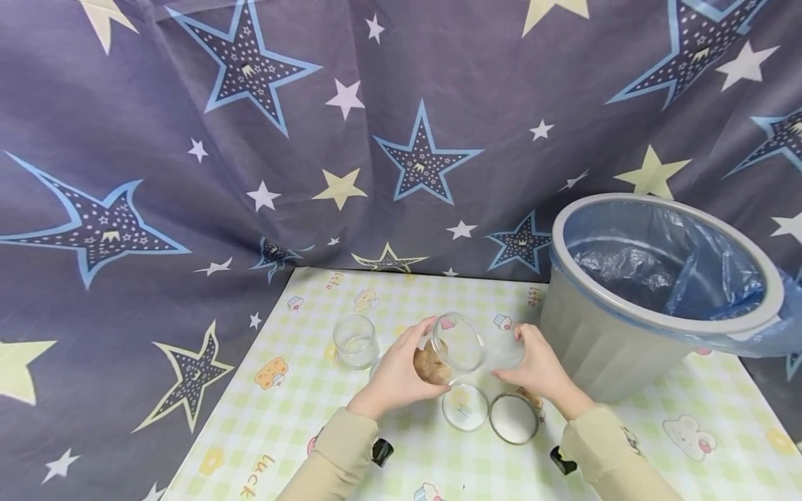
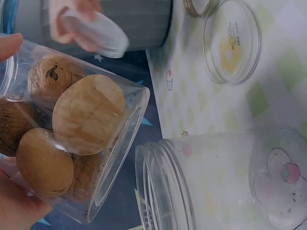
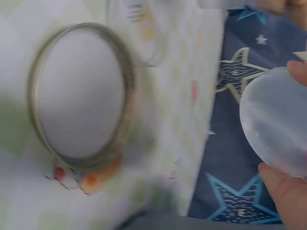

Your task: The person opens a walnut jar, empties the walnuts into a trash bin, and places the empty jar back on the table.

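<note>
Looking down from your head, your left hand (image 1: 396,376) grips a tilted clear jar of walnuts (image 1: 447,351) above the checked tablecloth (image 1: 301,417), while your right hand (image 1: 540,369) pinches a translucent lid (image 1: 505,348) beside the grey bin (image 1: 626,313). At your left wrist, the walnuts (image 2: 72,129) press against the jar wall; an empty jar (image 2: 211,182) lies nearby. At your right wrist, fingertips (image 3: 283,194) clamp the lid's edge; a metal-rimmed lid (image 3: 79,96) lies on the cloth.

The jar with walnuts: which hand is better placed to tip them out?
Probably the left hand: it already grips the tilted jar of walnuts, mouth open. The right hand holds only the clear lid.
</note>
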### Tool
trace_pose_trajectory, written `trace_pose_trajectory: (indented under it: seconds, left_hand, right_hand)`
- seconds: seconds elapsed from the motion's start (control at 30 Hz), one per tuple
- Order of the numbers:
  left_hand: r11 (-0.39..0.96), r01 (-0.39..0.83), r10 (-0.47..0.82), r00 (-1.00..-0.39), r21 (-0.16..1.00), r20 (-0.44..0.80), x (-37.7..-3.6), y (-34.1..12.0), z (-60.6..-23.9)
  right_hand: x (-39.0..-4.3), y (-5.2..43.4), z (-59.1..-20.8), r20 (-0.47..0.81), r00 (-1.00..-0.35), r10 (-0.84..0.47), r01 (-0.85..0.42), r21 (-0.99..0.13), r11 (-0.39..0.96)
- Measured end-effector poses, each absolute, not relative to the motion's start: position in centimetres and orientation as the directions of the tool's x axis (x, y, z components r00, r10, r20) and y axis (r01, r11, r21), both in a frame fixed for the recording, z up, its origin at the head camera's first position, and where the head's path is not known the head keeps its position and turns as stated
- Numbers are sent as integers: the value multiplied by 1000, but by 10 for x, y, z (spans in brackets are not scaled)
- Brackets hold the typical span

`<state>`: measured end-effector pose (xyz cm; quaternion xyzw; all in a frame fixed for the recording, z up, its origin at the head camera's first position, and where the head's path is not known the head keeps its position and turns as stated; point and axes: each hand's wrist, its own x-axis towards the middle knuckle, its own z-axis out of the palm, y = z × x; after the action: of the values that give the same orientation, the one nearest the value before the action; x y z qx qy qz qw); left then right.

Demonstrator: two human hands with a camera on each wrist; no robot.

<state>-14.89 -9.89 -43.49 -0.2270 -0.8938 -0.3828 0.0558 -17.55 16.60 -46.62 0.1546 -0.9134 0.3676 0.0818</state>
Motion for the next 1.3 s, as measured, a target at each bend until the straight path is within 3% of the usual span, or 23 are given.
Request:
trace_pose_trajectory:
  seconds: [0.5, 1.07, 1.3]
  left_hand:
    - [574, 411, 277, -911, 708, 304, -145, -113, -435]
    - [586, 403, 274, -915, 703, 296, -143, -114, -437]
    - [589, 401, 273, -916, 702, 293, -143, -114, -436]
  right_hand:
    - [-206, 140, -510, 123, -970, -211, -242, -590, 771]
    - [-211, 128, -531, 169, -956, -239, -292, -543, 787]
    - [-209, 133, -534, 88, -965, -248, -260, -456, 851]
